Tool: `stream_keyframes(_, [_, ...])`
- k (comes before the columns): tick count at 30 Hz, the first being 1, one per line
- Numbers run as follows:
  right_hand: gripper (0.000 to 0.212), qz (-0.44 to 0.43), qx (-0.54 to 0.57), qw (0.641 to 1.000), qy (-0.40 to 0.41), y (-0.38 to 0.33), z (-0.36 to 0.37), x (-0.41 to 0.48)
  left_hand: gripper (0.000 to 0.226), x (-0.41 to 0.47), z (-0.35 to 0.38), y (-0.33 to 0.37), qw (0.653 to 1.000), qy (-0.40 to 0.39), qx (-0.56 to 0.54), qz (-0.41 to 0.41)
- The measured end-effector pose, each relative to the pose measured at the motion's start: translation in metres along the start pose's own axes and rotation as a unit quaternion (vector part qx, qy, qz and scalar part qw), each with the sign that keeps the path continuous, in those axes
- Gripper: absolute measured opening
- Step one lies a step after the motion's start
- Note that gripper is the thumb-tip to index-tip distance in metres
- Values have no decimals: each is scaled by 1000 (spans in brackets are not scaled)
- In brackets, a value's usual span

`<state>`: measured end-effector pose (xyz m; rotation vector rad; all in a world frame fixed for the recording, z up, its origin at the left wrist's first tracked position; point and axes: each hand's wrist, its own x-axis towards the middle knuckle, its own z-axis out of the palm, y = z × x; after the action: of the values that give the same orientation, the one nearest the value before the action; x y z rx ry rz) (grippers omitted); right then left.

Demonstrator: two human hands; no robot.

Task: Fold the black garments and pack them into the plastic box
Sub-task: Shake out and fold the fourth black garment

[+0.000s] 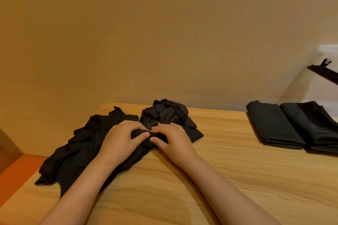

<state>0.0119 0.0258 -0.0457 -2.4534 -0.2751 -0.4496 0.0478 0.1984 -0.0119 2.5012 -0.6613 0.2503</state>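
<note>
The left hand (120,139) and right hand (173,139) both pinch a central ridge of the crumpled black fabric garment (78,153) on the light wooden table (219,170), where uneven pulling could drag its trailing end off the near-left edge.

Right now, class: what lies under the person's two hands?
A crumpled black fabric garment on the light wooden table; left hand and right hand pinch it. Palms hide the cloth beneath.

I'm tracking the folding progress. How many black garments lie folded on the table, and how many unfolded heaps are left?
Folded black garments: 2, the left one and the right one, which runs off frame
Unfolded black heap: 1, pinched by left hand and right hand; pieces inside cannot be told apart
Total: 3
</note>
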Motion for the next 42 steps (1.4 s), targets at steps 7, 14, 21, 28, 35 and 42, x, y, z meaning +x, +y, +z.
stream_keyframes(7, [20,31,119,989,78,-14,-23,20,18,17,-15,8,987,22,-160,5])
stream_keyframes(14, [13,31,239,954,180,-38,-82,47,17,58,-56,62,975,84,-196,57])
stream_keyframes(21, [10,-34,225,932,281,-61,-175,58,32,75,-106,124,965,6,-241,99])
stream_keyframes(28, [13,81,140,950,268,-16,-185,3,3,42,-42,116,967,-94,-227,73])
stream_keyframes(35, [47,175,-78,977,90,26,-144,-83,35,7,15,91,981,-153,-110,34])
stream_keyframes(42, [39,147,-124,981,9,38,-106,-116,22,-4,45,90,979,-156,46,124])
